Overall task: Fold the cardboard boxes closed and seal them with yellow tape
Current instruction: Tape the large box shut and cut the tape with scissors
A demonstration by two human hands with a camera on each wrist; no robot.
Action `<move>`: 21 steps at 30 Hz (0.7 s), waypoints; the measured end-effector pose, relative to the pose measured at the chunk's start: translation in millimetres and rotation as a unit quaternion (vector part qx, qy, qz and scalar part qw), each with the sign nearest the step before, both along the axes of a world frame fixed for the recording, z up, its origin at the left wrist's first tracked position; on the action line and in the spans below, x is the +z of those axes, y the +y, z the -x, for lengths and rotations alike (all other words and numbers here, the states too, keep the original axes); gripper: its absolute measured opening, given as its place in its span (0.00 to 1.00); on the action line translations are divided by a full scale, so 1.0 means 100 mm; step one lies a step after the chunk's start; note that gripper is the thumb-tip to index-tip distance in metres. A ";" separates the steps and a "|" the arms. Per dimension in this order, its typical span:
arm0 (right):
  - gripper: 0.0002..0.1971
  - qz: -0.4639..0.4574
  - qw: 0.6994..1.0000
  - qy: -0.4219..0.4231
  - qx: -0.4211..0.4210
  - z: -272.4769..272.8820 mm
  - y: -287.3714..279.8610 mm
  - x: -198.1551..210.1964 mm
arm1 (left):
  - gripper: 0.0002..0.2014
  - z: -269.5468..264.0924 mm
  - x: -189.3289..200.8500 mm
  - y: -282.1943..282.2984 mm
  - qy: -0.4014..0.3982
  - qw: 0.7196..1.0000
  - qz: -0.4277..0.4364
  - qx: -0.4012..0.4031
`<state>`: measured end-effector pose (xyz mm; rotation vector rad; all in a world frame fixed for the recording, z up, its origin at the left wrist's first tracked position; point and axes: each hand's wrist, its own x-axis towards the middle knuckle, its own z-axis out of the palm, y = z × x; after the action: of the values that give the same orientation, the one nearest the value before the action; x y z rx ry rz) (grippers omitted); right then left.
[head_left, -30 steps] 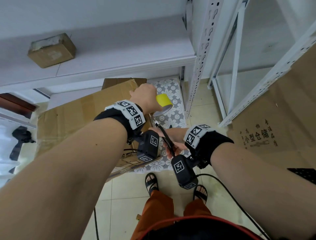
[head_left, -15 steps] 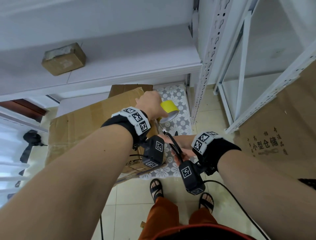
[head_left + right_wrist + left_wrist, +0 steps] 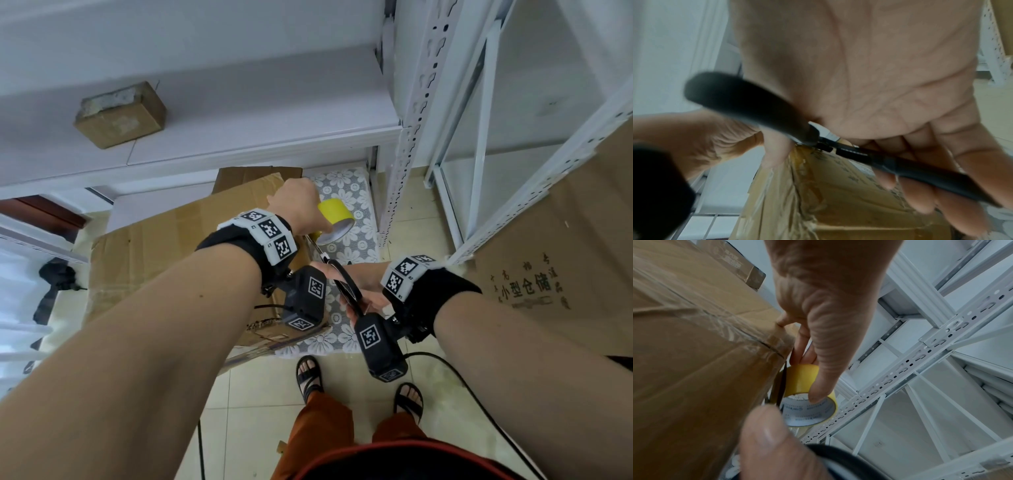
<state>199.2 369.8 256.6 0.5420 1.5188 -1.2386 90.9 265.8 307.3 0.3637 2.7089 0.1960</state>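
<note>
Since a second ago: barely shifted. Left hand (image 3: 297,205) gripping round yellow tape roll (image 3: 811,390) off edge of large brown cardboard box (image 3: 164,250), keeping strip taut; right hand (image 3: 364,286) fingers curled through black-handled scissors (image 3: 337,279), blades at strip, probably for cutting.

Left grip (image 3: 297,205) curled — right grip (image 3: 363,291) clenched.
</note>
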 end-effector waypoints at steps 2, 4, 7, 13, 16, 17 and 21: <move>0.35 -0.001 1.000 0.004 -0.007 -0.01 0.00 -0.02 | 0.23 0.00 -0.01 0.00 0.008 1.000 -0.006 -0.006; 0.29 -0.016 1.000 0.008 -0.024 -0.02 0.00 -0.10 | 0.23 0.01 -0.02 -0.02 0.012 1.000 -0.010 -0.017; 0.21 -0.006 0.998 0.002 -0.063 -0.04 -0.02 -0.13 | 0.24 0.03 -0.02 -0.04 0.019 0.999 -0.008 -0.025; 0.24 -0.023 0.999 0.030 0.025 0.02 -0.01 0.01 | 0.27 0.04 0.02 -0.03 0.015 0.999 -0.016 -0.027; 0.19 -0.033 0.994 0.090 0.051 -0.01 0.07 0.04 | 0.29 0.03 0.02 -0.01 0.006 0.999 -0.025 -0.026; 0.21 -0.051 0.991 0.119 0.047 -0.03 0.09 0.02 | 0.29 0.03 0.02 0.01 0.004 0.999 -0.023 -0.021; 0.22 -0.067 0.983 0.168 0.027 -0.09 0.18 -0.12 | 0.29 0.04 -0.03 0.03 0.006 0.999 -0.030 0.018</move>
<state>208.2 387.9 244.6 0.3887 1.8985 -1.2359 86.8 269.2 304.2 0.3344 2.7274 0.2876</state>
